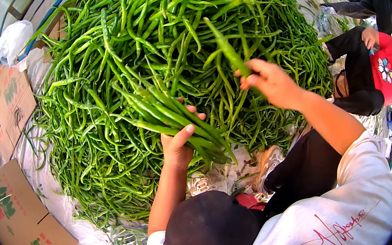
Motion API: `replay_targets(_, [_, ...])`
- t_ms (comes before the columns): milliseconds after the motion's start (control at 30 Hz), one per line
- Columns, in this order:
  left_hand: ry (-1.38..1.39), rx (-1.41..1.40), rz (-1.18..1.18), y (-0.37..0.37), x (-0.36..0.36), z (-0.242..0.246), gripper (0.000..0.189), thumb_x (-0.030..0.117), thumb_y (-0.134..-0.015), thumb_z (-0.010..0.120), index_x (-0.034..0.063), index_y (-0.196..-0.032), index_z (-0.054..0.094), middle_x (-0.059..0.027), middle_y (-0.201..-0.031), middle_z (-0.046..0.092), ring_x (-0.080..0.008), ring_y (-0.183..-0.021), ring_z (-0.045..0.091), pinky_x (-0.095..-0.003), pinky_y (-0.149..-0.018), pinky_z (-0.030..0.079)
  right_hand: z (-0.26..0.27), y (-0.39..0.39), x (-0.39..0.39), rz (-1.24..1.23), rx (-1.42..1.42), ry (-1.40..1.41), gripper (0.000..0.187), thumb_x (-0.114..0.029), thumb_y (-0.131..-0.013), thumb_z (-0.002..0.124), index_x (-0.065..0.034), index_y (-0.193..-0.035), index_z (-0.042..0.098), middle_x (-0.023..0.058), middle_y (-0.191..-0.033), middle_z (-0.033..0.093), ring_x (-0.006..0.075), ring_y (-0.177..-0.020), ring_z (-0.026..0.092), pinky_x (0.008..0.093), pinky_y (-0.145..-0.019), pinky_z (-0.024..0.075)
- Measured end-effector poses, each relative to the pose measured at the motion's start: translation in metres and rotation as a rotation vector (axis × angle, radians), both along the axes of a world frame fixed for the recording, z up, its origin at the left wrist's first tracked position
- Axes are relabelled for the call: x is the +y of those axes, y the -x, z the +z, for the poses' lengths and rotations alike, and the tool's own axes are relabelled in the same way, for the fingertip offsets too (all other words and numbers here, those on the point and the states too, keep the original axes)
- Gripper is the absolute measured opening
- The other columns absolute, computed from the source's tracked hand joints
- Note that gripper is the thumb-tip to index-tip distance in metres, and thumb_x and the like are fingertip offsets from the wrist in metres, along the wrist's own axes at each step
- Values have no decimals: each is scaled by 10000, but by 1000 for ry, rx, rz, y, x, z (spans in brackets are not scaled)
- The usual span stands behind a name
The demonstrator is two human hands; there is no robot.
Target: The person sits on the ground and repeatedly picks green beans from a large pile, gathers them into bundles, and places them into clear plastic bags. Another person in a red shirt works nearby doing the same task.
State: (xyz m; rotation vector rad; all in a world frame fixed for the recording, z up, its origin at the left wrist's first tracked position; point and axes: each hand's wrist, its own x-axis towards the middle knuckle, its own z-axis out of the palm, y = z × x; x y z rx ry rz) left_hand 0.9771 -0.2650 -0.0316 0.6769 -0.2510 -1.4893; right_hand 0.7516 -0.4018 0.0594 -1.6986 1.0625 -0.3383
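Observation:
A bunch of long green chili peppers (165, 113) lies across my left hand (179, 139), whose thumb presses over it while the other fingers wrap beneath. My right hand (268, 81), up and to the right of the bunch, pinches a single green chili pepper (225, 46) near its lower end. That pepper is tilted and a little blurred. Behind both hands rises a large heap of green chili peppers (92, 99), loose and tangled. Parts of the left fingers are hidden by the bunch.
Flattened cardboard boxes (27, 222) with printing lie at the left, below a white plastic bag (16, 38). Pale sheeting (57, 200) covers the ground. A seated person in a red shirt (389, 67) is close at the right. A dark cap (210, 232) fills the lower middle.

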Motion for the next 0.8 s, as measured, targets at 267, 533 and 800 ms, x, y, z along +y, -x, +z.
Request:
replay_targets(267, [-7, -28, 104, 19, -6, -11, 863, 124, -609, 872, 35, -1330, 408, -77, -1140, 574, -222, -1013, 599, -367, -939, 456, -30, -95, 58, -157, -430, -250, 115, -78, -824, 725, 20, -873, 691, 45, -814, 689, 77, -692, 612, 213, -652, 498])
replay_targets(533, [159, 255, 181, -14, 9, -21, 753, 182, -701, 739, 95, -1351, 369, -32, -1011, 544, -188, -894, 587, -362, -846, 487, -101, -17, -112, -269, 378, 736, 317, -96, -837, 641, -43, -1147, 604, 121, -937, 675, 294, -917, 638, 374, -808, 516])
replay_targets(800, [59, 86, 82, -18, 14, -23, 772, 147, -657, 746, 45, -1334, 388, -85, -1011, 565, -250, -886, 618, -381, -820, 527, -86, 9, -96, 82, 829, 980, 234, -102, -816, 635, -69, -1047, 616, 137, -846, 649, 318, -873, 605, 419, -738, 497])
